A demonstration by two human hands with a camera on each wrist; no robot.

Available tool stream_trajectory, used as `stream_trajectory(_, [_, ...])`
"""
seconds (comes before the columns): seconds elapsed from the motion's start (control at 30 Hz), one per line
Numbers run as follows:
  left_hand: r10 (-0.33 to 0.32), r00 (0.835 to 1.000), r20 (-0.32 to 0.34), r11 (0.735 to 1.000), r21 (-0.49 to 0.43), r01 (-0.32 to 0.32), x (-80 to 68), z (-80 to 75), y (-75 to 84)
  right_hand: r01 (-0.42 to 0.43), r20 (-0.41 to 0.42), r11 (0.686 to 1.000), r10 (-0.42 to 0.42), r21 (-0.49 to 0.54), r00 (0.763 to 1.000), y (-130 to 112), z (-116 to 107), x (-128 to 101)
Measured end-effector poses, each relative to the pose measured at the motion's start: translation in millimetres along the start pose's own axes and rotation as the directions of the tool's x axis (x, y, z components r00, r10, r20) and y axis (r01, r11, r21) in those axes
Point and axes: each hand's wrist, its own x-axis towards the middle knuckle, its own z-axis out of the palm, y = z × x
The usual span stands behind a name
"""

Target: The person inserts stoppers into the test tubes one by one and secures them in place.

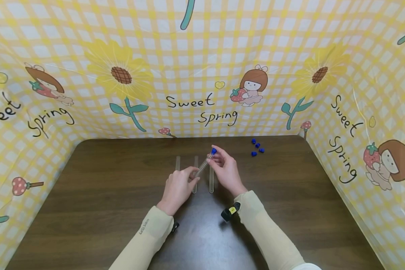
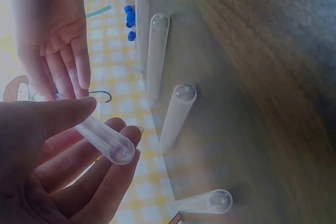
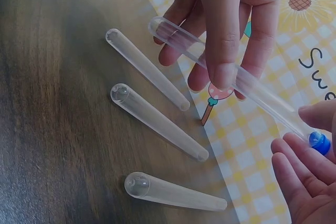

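A clear test tube [image 3: 257, 90] is held at a slant above the table between both hands. My left hand [image 1: 179, 185] pinches its lower part between thumb and fingers, the rounded end sticking out past them. At its upper end sits a blue cap [image 3: 318, 142], seated at the mouth of the tube. My right hand [image 1: 226, 170] has thumb and fingers around this cap and the top of the tube. Beneath the hands, more clear test tubes lie side by side on the table, one tube [image 1: 211, 182] below the right hand and another tube [image 3: 157, 121] further left.
Several loose blue caps [image 1: 257, 145] lie in a small group at the back right of the dark wooden table [image 1: 104, 187]. A yellow checked cloth [image 1: 175, 56] with printed figures stands around the back and sides. Each wrist wears a small black camera [image 1: 230, 212].
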Motion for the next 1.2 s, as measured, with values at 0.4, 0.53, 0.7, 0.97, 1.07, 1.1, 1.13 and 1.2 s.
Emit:
stream_trajectory(0.4, [-0.015, 1.000, 0.019, 1.000, 0.028, 0.015, 2.2, 0.7, 2.1, 0.005, -0.020, 0.995, -0.003, 0.101, 1.000, -0.8, 4.1, -0.8])
stream_trajectory(0.53, [-0.021, 1.000, 0.018, 0.999, 0.025, 0.021, 2.7, 1.0, 3.1, 0.022, -0.036, 0.991, -0.017, 0.129, 0.999, -0.7, 6.4, -1.0])
stream_trajectory(0.7, [-0.027, 0.999, 0.026, 1.000, 0.006, 0.027, 3.3, 0.5, 4.8, 0.017, -0.056, 0.992, -0.010, 0.125, 0.998, -0.4, 7.5, -1.8])
stream_trajectory(0.97, [-0.034, 0.999, 0.033, 0.999, 0.011, 0.034, 3.5, 1.2, 5.0, -0.006, -0.074, 0.994, 0.015, 0.113, 0.997, 1.2, 7.1, -2.3])
stream_trajectory(1.07, [-0.035, 0.999, 0.034, 0.999, 0.007, 0.035, 3.3, 1.2, 5.4, -0.011, -0.083, 0.994, 0.020, 0.111, 0.996, 1.8, 7.1, -1.6])
stream_trajectory(1.1, [-0.034, 0.999, 0.033, 0.999, 0.005, 0.034, 3.3, 1.2, 5.2, -0.011, -0.088, 0.994, 0.021, 0.111, 0.996, 1.4, 7.1, -1.4])
stream_trajectory(1.13, [-0.034, 0.999, 0.034, 0.999, 0.003, 0.034, 3.3, 1.0, 5.4, -0.012, -0.091, 0.994, 0.022, 0.111, 0.996, 0.9, 7.1, -1.1])
stream_trajectory(1.2, [-0.032, 0.999, 0.034, 0.999, -0.001, 0.033, 3.3, 0.7, 5.6, -0.012, -0.097, 0.994, 0.023, 0.113, 0.995, 0.1, 7.1, -0.7])
